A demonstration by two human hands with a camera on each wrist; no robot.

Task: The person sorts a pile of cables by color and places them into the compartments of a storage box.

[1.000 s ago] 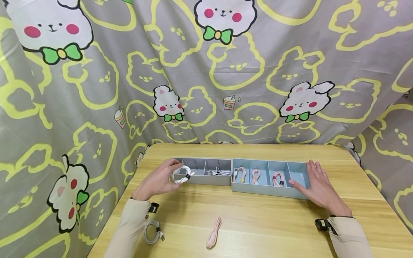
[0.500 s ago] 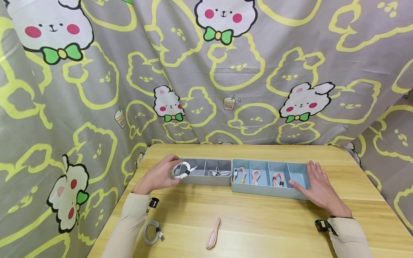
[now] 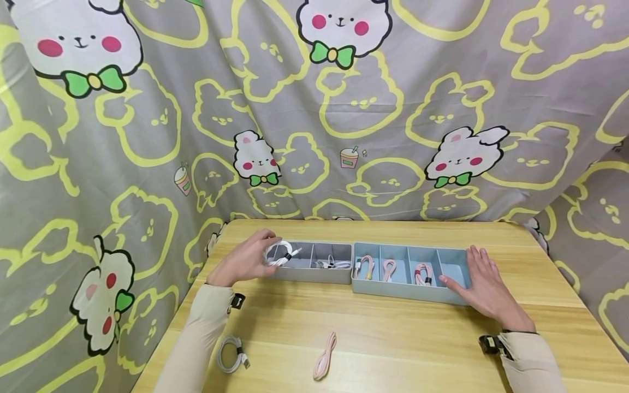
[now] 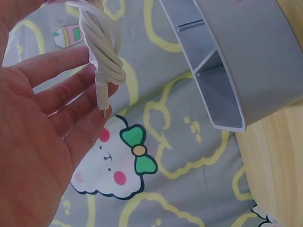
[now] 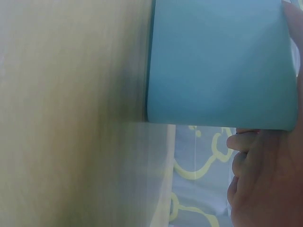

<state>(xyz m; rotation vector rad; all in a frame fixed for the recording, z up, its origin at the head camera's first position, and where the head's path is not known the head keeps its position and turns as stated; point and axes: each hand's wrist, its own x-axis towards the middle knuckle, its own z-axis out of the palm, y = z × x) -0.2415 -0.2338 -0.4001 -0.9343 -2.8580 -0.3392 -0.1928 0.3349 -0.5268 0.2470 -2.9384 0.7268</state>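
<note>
A white cable (image 3: pixel 282 261), coiled with a black strap, is held in my left hand (image 3: pixel 243 261) over the left end of the grey divided box (image 3: pixel 316 275). In the left wrist view, the cable's twisted strands (image 4: pixel 103 52) and thin plug stand before the fingers, beside the box. The rest of the hold is cut off at the top. My right hand (image 3: pixel 491 284) rests on the right end of the light blue divided box (image 3: pixel 410 292), thumb over its front rim. The right wrist view shows that box's end wall (image 5: pixel 222 66) close up.
Both boxes stand end to end near the table's back. White cables (image 3: pixel 334 264) lie in the grey one; pink cables (image 3: pixel 389 268) sit in the blue one. On the table (image 3: pixel 393 349) lie a grey cable (image 3: pixel 224 360) and a pink cable (image 3: pixel 324 357). A patterned curtain surrounds the table.
My left hand has moved slightly right and up with the white cable, whose coil has turned a little. My right hand and the boxes stay where they were.
</note>
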